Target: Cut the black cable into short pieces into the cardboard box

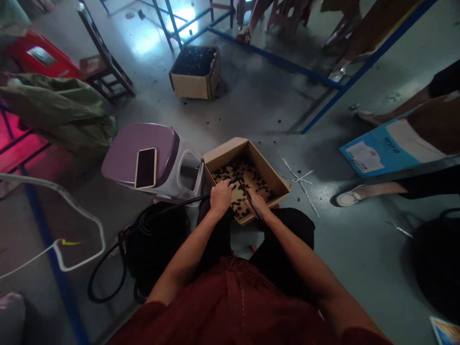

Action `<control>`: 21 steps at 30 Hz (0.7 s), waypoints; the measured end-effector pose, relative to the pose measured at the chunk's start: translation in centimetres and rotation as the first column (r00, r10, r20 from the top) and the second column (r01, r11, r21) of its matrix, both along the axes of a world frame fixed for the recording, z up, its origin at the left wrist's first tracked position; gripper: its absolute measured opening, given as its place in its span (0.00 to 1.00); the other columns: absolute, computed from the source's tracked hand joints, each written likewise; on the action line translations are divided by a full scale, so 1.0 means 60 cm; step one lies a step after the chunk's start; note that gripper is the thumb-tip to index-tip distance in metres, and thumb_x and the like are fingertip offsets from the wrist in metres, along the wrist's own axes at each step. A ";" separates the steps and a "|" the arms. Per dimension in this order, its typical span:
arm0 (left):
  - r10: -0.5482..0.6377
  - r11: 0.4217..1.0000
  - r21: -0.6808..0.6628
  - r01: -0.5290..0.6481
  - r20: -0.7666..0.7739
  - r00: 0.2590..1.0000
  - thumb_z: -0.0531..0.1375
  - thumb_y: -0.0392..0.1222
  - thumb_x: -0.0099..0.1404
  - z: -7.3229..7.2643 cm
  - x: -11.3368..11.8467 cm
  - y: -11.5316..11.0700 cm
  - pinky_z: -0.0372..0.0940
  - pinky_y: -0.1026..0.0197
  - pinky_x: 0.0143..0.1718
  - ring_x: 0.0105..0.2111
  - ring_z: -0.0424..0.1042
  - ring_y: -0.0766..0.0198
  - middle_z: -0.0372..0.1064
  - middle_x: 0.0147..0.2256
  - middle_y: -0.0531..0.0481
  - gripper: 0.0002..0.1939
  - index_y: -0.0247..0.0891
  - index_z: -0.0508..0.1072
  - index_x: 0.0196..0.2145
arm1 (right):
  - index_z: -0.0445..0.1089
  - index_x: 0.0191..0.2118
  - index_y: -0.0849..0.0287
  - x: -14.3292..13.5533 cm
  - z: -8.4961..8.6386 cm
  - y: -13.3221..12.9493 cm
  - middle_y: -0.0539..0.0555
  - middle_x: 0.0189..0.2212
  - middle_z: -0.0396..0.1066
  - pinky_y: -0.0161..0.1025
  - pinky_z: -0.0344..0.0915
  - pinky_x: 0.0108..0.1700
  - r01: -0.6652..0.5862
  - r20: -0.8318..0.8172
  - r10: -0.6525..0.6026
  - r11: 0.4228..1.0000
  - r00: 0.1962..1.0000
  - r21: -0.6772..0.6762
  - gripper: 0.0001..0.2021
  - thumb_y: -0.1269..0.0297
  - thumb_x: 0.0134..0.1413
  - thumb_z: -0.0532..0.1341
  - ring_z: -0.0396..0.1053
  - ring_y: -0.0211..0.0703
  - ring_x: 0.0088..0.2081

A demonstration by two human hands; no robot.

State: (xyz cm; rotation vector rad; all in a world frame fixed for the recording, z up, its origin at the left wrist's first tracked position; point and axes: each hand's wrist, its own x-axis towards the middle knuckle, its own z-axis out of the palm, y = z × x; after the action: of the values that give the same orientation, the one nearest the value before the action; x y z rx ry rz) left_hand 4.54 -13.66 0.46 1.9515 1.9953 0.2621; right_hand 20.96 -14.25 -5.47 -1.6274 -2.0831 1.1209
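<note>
Both my hands are over an open cardboard box [271,173] between my knees, with many small black pieces lying in it. My left hand [220,195] is closed on a black cable [187,203], whose end points toward the box's middle. The cable runs left to a black coil [153,227] on the floor. My right hand [257,203] is closed around a dark, long-handled tool [252,205] that looks like cutters or pliers. The tool's tip meets the cable end; the exact contact is too small to tell.
A purple-topped stool [163,143] with a phone [146,167] stands left of the box. Further ahead sits a carton [192,85] of dark pieces near a blue metal frame [273,58]. At the right are a blue box [381,148] and other people's legs.
</note>
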 end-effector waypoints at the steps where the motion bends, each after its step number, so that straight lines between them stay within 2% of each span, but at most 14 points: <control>1: 0.001 1.000 -0.001 -0.001 -0.001 1.000 0.47 0.43 0.69 0.001 0.000 0.000 0.56 0.60 0.42 0.44 0.67 0.61 0.70 0.43 0.47 0.14 0.40 0.65 0.48 | 0.62 0.43 0.58 0.000 -0.003 0.000 0.53 0.30 0.69 0.35 0.60 0.35 -0.004 0.006 0.004 1.000 1.000 0.005 0.13 0.68 0.48 0.51 0.66 0.43 0.32; 7: 0.018 1.000 -0.010 -0.018 -0.016 1.000 0.48 0.43 0.68 0.001 0.000 0.001 0.56 0.60 0.42 0.44 0.67 0.61 0.70 0.42 0.47 0.13 0.40 0.66 0.47 | 0.61 0.43 0.58 0.000 -0.009 -0.001 0.52 0.31 0.69 0.35 0.60 0.35 -0.013 0.021 0.013 0.999 1.000 0.033 0.13 0.69 0.49 0.52 0.67 0.43 0.32; 21: 0.021 1.000 -0.007 -0.021 0.009 1.000 0.48 0.43 0.68 -0.002 0.001 0.000 0.56 0.60 0.43 0.45 0.67 0.60 0.70 0.43 0.46 0.14 0.40 0.66 0.48 | 0.62 0.43 0.59 0.002 0.002 -0.003 0.55 0.31 0.71 0.35 0.59 0.36 -0.043 0.063 0.040 0.998 0.997 0.042 0.12 0.68 0.51 0.53 0.68 0.44 0.34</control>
State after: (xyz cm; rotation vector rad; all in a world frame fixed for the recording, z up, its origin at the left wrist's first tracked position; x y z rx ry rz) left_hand 4.61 -13.64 0.33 1.9225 2.0100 0.2684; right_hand 21.05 -14.41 -5.34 -1.6255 -2.1737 1.0436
